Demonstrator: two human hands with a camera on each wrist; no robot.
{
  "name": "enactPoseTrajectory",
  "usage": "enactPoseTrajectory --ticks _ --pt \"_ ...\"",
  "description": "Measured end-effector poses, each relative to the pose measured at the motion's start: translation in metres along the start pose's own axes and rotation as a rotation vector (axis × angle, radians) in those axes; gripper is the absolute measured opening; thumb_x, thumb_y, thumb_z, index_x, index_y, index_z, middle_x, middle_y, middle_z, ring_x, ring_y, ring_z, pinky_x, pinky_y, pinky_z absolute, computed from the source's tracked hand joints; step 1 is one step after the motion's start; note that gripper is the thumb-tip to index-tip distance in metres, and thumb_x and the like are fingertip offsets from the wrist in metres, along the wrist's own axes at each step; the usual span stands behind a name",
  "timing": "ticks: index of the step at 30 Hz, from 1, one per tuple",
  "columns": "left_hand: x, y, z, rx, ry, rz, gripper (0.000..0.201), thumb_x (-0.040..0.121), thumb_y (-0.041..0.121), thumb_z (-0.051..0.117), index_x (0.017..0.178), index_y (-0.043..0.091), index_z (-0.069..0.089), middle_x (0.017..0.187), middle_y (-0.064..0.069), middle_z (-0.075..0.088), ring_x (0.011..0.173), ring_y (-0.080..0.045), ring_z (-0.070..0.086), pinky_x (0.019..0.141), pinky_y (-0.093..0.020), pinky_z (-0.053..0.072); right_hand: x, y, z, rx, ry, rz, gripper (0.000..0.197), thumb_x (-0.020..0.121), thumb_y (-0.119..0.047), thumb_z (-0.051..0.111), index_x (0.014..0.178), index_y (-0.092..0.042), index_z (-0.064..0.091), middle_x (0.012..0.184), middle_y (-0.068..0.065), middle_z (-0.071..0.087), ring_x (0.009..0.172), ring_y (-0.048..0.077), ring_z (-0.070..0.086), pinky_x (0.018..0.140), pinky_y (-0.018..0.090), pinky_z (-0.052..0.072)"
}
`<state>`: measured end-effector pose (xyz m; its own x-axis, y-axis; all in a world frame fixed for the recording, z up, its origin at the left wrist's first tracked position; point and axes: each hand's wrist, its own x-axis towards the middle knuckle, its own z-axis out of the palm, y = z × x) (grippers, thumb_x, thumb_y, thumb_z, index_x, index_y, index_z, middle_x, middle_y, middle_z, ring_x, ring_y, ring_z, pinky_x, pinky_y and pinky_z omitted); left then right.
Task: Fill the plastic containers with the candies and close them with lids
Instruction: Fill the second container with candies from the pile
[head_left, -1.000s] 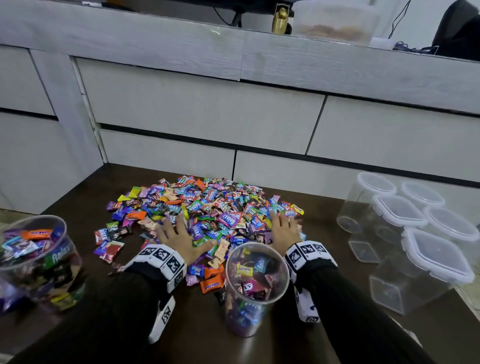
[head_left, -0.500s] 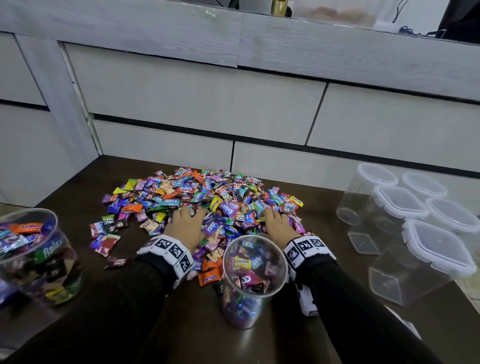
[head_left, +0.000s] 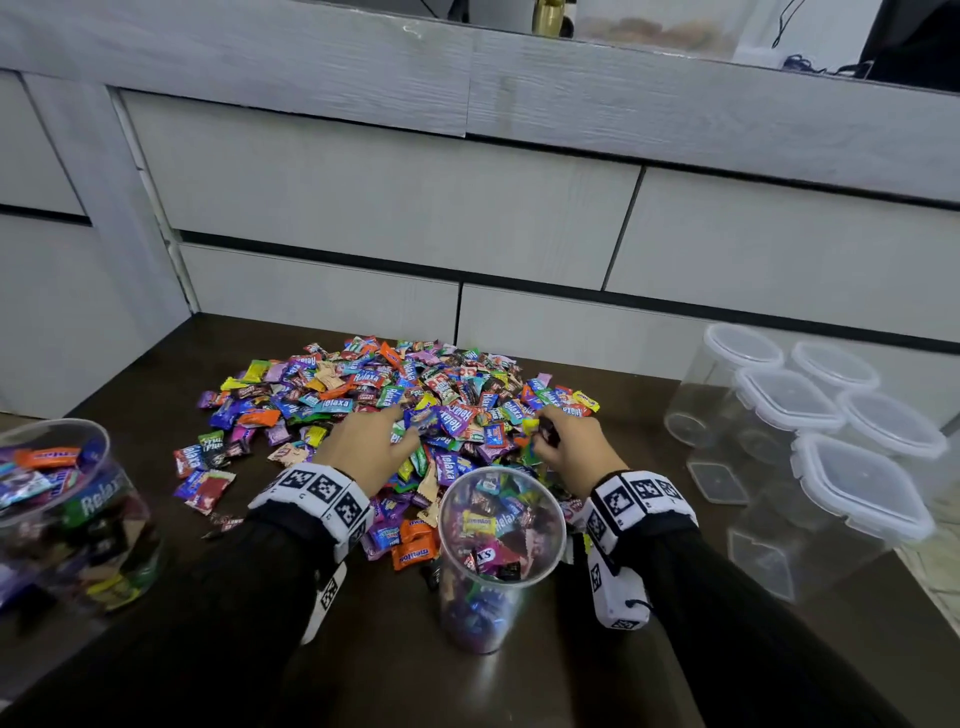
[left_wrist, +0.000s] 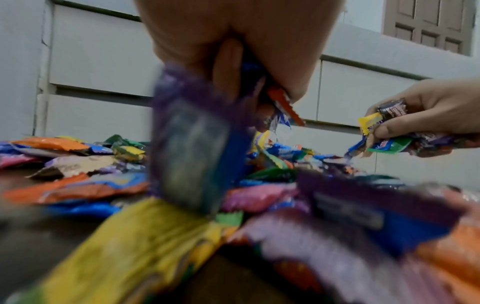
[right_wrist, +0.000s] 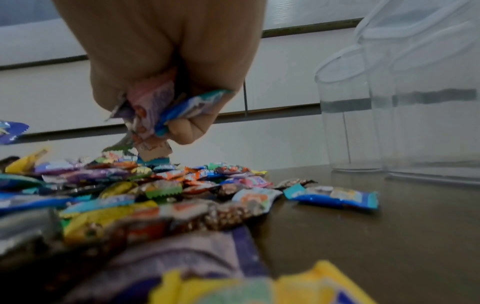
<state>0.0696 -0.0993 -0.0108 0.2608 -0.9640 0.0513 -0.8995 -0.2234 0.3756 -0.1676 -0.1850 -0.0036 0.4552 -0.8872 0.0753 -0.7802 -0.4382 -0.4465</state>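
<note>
Clear cup (head_left: 501, 525) is nearly full and lidless, both the left hand (head_left: 371, 449) and right hand (head_left: 574, 449) clutch candies (head_left: 395, 395), with five lidded tubs (head_left: 810, 431) apparently empty.

Dark brown tabletop (head_left: 156, 364), pale grey wood-grain drawer fronts (head_left: 374, 208) behind — black gaps between, panelled brown door (left_wrist: 428, 22).

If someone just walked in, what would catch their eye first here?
A bright heap of wrapped candies spread mid-table, with the left hand and right hand each gripping a fistful. Just nearer stands an open, candy-filled round container; lidded empty containers cluster at right.
</note>
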Motion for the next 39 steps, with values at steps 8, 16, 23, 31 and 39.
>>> enactPoseTrajectory --ticks 8,16,23,31,39 --pt "-0.011 0.028 -0.038 -0.281 0.207 0.091 0.025 0.097 0.038 0.050 0.098 0.015 0.060 0.060 -0.007 0.055 0.052 -0.018 0.050 0.054 -0.033 0.036 -0.017 -0.020 -0.036 0.265 0.298 -0.085 0.008 0.093 -0.020 0.056 0.086 -0.016 0.054 0.067 -0.002 0.058 0.057 0.008 0.052 0.050 0.011 0.038" --pt "-0.055 0.084 -0.079 -0.367 0.252 0.341 0.030 0.096 0.035 0.053 0.108 0.010 0.066 0.090 -0.015 0.069 0.067 -0.025 0.057 0.066 -0.034 0.041 -0.039 -0.048 -0.058 0.366 0.429 -0.206 0.006 0.092 -0.019 0.058 0.088 -0.014 0.056 0.057 -0.009 0.048 0.052 0.002 0.047 0.050 0.015 0.034" --pt "-0.085 0.093 -0.089 -0.039 -0.001 0.463 0.031 0.092 0.044 0.051 0.106 0.019 0.063 0.059 -0.001 0.051 0.054 -0.011 0.049 0.062 -0.032 0.044 -0.054 -0.049 -0.062 0.389 0.447 -0.199 0.006 0.091 -0.017 0.060 0.086 -0.018 0.057 0.055 -0.011 0.049 0.052 0.001 0.047 0.052 0.014 0.035" --pt "-0.098 0.100 -0.088 0.311 -0.096 0.624 0.035 0.091 0.042 0.049 0.109 0.018 0.065 0.056 0.003 0.038 0.050 -0.004 0.031 0.047 -0.028 0.027 -0.068 -0.064 -0.063 0.402 0.435 -0.221 0.006 0.092 -0.018 0.059 0.087 -0.018 0.055 0.060 -0.009 0.051 0.054 0.001 0.046 0.051 0.012 0.034" --pt "-0.092 0.120 -0.099 0.469 -0.117 0.656 0.026 0.088 0.034 0.052 0.075 0.011 0.052 0.060 0.000 0.035 0.054 -0.018 0.038 0.050 -0.028 0.030 -0.075 -0.078 -0.057 0.435 0.431 -0.210 0.008 0.092 -0.017 0.058 0.093 -0.009 0.057 0.063 0.005 0.055 0.053 0.005 0.042 0.052 0.015 0.033"
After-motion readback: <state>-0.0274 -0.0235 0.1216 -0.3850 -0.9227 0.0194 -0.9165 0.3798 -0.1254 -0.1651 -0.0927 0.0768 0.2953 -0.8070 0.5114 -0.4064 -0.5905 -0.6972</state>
